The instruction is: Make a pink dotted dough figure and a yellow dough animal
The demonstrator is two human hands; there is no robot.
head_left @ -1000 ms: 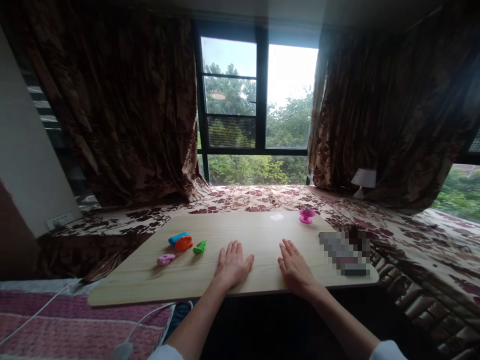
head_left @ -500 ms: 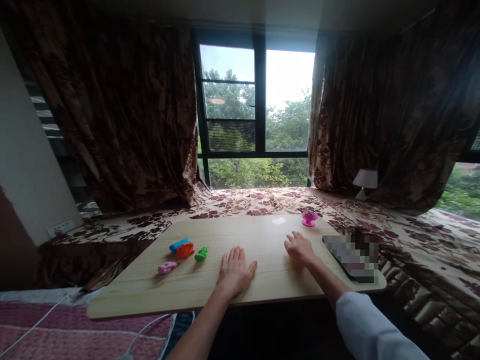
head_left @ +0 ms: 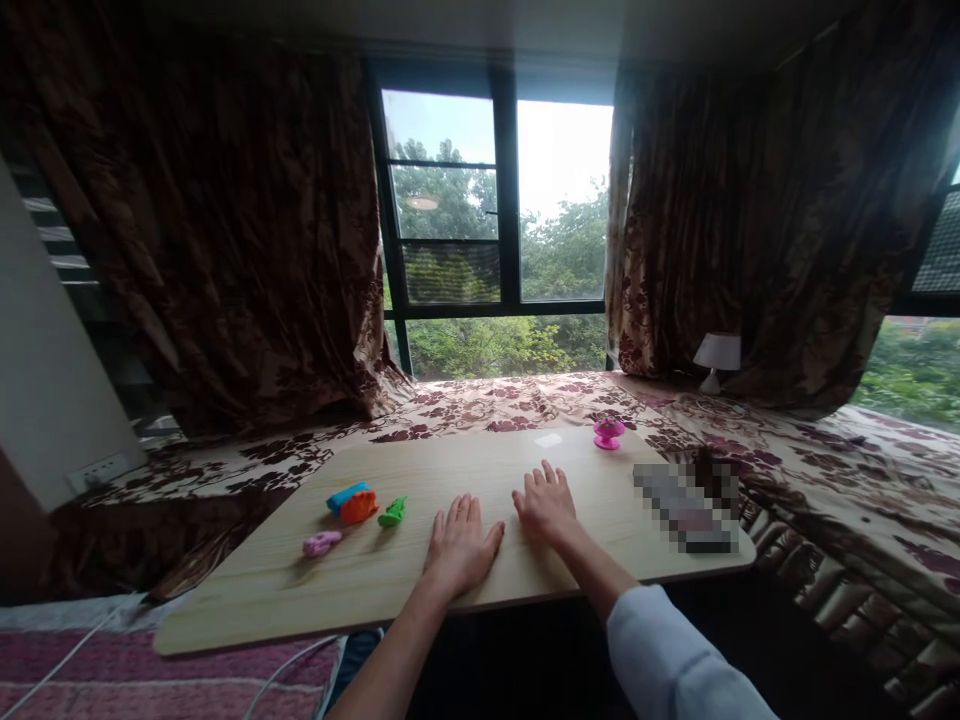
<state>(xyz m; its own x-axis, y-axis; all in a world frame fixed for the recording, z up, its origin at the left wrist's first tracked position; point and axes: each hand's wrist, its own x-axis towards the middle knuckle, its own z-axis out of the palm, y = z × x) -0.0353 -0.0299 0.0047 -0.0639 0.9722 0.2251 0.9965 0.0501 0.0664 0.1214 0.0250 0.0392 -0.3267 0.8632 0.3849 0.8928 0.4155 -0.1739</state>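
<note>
My left hand (head_left: pixel 461 545) lies palm down on the pale wooden table (head_left: pixel 300 600), its fingers stretched out and holding nothing. To its right, my right hand (head_left: pixel 546 502) is also palm down with the fingers apart, over or on the tabletop; contact is hard to tell. Left of my left hand is a small green figure (head_left: pixel 391 512), the nearest object to it. Farther left, an orange lump (head_left: pixel 358 506) touches a blue piece (head_left: pixel 343 495), and a pink piece (head_left: pixel 322 543) lies in front of them. A magenta stand-shaped toy (head_left: pixel 609 433) is at the far right edge.
A pixelated dark flat object (head_left: pixel 686 510) lies on the table's right side. A white patch (head_left: pixel 548 440) shows near the far edge. Behind are a flowered cloth (head_left: pixel 487 405), a white lamp (head_left: pixel 718 352), curtains (head_left: pixel 285 240) and a window. A cable (head_left: pixel 289 660) hangs at the front left.
My right hand has moved left, closer to my left hand. My left hand stays flat in place. The whole view has shifted slightly, as the camera turned right.
</note>
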